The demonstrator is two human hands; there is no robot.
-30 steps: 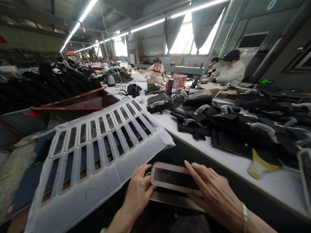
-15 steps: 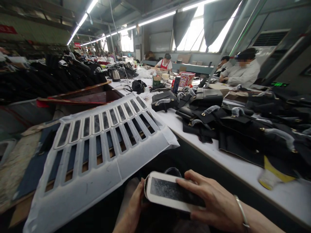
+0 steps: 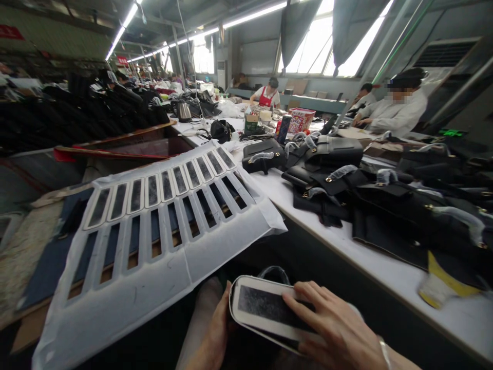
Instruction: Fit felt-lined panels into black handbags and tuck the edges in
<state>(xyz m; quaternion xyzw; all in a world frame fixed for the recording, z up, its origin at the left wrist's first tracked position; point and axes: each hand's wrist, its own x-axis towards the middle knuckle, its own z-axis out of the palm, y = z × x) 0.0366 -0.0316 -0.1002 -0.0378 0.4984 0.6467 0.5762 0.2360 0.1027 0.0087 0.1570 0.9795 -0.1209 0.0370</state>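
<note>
Low in front of me is a black bag-like piece, its top face covered by a rounded panel (image 3: 265, 303) with a white border and a dark, speckled centre. My left hand (image 3: 215, 329) is closed round the left end of the piece, some fingers hidden beneath it. Across the right part of the panel lies my right hand (image 3: 327, 318), fingertips pressing on the dark centre and gripping that end. A curved, plastic-wrapped handle (image 3: 275, 271) shows just behind the piece. Its underside is hidden.
To the left, a white sheet (image 3: 127, 298) with long slots carries a row of similar panels (image 3: 152, 191). Black handbags (image 3: 335, 154) with wrapped handles pile up on the white table (image 3: 385, 272) at right. A yellow-and-white scrap (image 3: 442, 288) lies near its edge. Co-workers sit farther back.
The view has shifted slightly. My right hand has moved a little rightward and down along the panel, and the piece is tilted a bit more. My left hand keeps its hold.
</note>
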